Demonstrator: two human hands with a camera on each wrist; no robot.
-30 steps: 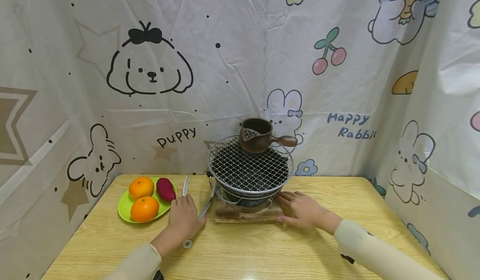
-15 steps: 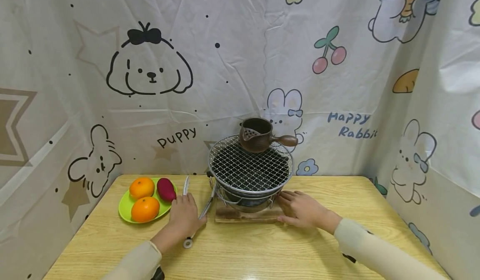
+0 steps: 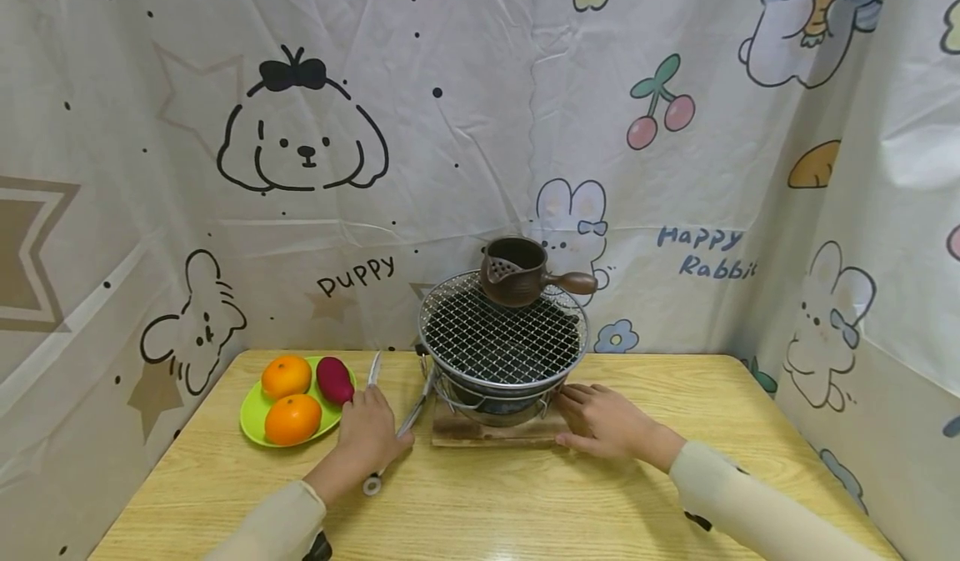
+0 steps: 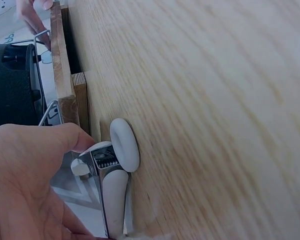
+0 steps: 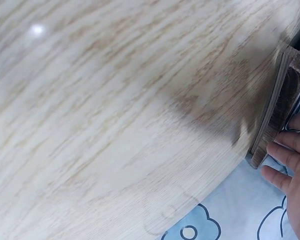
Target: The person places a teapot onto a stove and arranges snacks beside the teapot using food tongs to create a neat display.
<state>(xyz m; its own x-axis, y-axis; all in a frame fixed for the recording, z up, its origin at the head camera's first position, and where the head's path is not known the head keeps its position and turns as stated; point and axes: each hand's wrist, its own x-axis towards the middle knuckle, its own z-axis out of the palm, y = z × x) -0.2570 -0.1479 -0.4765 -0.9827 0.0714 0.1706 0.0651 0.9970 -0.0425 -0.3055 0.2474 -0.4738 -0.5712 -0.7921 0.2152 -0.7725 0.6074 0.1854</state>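
Spread tongs (image 3: pixel 411 418) with metal arms and a white ring at the near end lie between the plate and the grill. My left hand (image 3: pixel 366 438) holds them from above, thumb on the right arm and fingers toward the left one. The left wrist view shows their white handle (image 4: pixel 115 200) near the thumb tip. My right hand (image 3: pixel 606 423) rests at the right side of a wooden board (image 3: pixel 491 436), its fingers extended along the edge. On that board stands a round grill (image 3: pixel 498 407) with a wire mesh top (image 3: pixel 487 348), bearing a brown side-handled pot (image 3: pixel 513 276).
Left of the tongs is a green plate (image 3: pixel 251 419) with two oranges (image 3: pixel 292 419) and a dark purple oblong vegetable or fruit (image 3: pixel 335 379). A printed curtain (image 3: pixel 450 186) hangs close behind the wood-grain table (image 3: pixel 480 511).
The ring end of the tongs has shifted slightly. Both hands hold nearly the same places; the whole head view has drifted a little.
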